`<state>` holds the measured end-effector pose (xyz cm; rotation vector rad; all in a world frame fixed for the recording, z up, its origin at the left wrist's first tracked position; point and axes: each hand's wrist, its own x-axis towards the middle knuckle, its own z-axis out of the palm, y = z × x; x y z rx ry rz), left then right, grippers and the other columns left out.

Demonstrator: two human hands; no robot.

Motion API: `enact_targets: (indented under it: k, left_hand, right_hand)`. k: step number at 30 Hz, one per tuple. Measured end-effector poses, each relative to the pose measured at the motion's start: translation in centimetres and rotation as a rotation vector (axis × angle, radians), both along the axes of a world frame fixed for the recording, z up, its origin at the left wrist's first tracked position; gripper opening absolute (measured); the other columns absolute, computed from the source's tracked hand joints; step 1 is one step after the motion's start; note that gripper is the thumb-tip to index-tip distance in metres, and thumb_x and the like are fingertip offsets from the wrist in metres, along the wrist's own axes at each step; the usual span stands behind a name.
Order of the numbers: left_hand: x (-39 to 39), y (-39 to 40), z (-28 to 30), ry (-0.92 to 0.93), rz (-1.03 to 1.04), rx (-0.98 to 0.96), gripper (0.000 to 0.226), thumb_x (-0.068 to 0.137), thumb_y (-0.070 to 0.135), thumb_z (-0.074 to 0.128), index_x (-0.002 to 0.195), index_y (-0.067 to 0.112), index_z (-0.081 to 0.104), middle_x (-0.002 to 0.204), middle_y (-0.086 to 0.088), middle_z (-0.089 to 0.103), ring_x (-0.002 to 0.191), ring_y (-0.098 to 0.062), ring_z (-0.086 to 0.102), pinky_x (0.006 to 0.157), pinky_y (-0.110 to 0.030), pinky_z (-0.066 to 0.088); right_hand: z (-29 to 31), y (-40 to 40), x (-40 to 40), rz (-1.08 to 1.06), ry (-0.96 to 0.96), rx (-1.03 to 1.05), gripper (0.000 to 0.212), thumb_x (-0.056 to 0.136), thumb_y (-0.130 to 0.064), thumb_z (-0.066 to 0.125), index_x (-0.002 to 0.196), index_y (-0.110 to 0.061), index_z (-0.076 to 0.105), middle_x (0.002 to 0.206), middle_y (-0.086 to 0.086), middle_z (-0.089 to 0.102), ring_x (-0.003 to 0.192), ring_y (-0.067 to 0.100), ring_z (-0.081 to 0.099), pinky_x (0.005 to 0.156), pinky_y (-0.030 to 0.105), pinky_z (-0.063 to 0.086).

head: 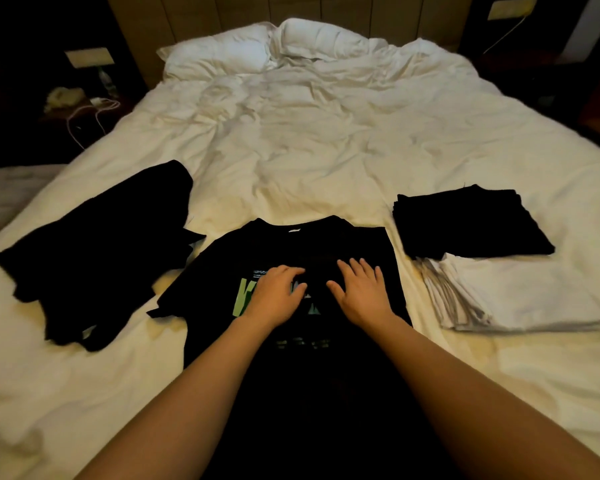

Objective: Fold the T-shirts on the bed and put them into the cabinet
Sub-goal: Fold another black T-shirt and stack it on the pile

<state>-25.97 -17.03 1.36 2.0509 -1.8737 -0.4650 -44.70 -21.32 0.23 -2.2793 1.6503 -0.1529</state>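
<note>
Palms are laid flat on the black printed T-shirt (291, 244): left hand (278, 296) and right hand (361, 292), fingers spread, nothing gripped; bare bed (309, 150) beyond its collar.

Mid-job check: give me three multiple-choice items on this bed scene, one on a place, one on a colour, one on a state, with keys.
1. Where does the folded black stack lie?
A. Left of the printed T-shirt
B. Right of it, behind the folded white stack
C. On the pillows

2. What colour is the large print on the T-shirt under the hands?
A. Green
B. Red
C. Yellow

3. How does the right hand lie?
A. Gripping a sleeve
B. Lifted clear of the bed
C. Flat on the shirt, fingers spread

Key: 1 B, it sits right of the shirt, beyond the white stack. 2 A, green letters show beside the left hand. 3 C, straight fingers rest on the fabric.
</note>
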Motion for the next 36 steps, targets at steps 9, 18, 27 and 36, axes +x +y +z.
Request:
enact_targets:
  k: [9, 18, 27, 36]
  left_hand:
    - [6.3, 8.4, -0.5, 0.142, 0.327, -0.280, 0.033, 0.099, 0.033, 0.059, 0.129, 0.022, 0.063, 0.133, 0.002, 0.055, 0.132, -0.018, 0.042, 0.110, -0.034, 0.029]
    - [9.1, 12.5, -2.4, 0.575, 0.767, -0.378, 0.018, 0.098, 0.025, 0.061, 0.115, 0.020, 0.063, 0.118, 0.008, 0.046, 0.102, -0.008, 0.053, 0.090, -0.021, 0.040]
    - [12.7, 11.8, -4.2, 0.974, 1.041, -0.421, 0.042, 0.088, 0.058, 0.064, 0.113, 0.025, 0.059, 0.088, 0.001, 0.070, 0.079, -0.015, 0.067, 0.071, -0.033, 0.053]
    - [15.5, 10.4, -4.7, 1.044, 0.968, -0.461, 0.012, 0.096, 0.026, 0.064, 0.084, 0.029, 0.064, 0.081, -0.001, 0.069, 0.069, -0.017, 0.062, 0.065, -0.031, 0.049]
  right_hand:
    - [2.0, 3.7, 6.3, 0.121, -0.068, -0.003, 0.062, 0.102, -0.052, 0.040, 0.155, -0.023, 0.028, 0.161, 0.005, 0.028, 0.151, 0.024, 0.014, 0.123, 0.043, 0.008]
    - [3.0, 6.3, 13.8, 0.284, -0.125, 0.064, 0.058, 0.100, -0.048, 0.048, 0.150, -0.021, 0.038, 0.151, 0.004, 0.042, 0.142, 0.024, 0.030, 0.118, 0.039, 0.024]
    - [3.7, 3.6, 19.9, 0.342, -0.132, 0.047, 0.053, 0.100, -0.045, 0.051, 0.146, -0.019, 0.043, 0.146, 0.004, 0.046, 0.136, 0.024, 0.038, 0.111, 0.039, 0.036]
    - [4.4, 1.1, 27.8, 0.623, -0.043, 0.020, 0.053, 0.099, -0.025, 0.055, 0.149, -0.022, 0.036, 0.150, 0.004, 0.041, 0.129, 0.026, 0.050, 0.101, 0.036, 0.045]
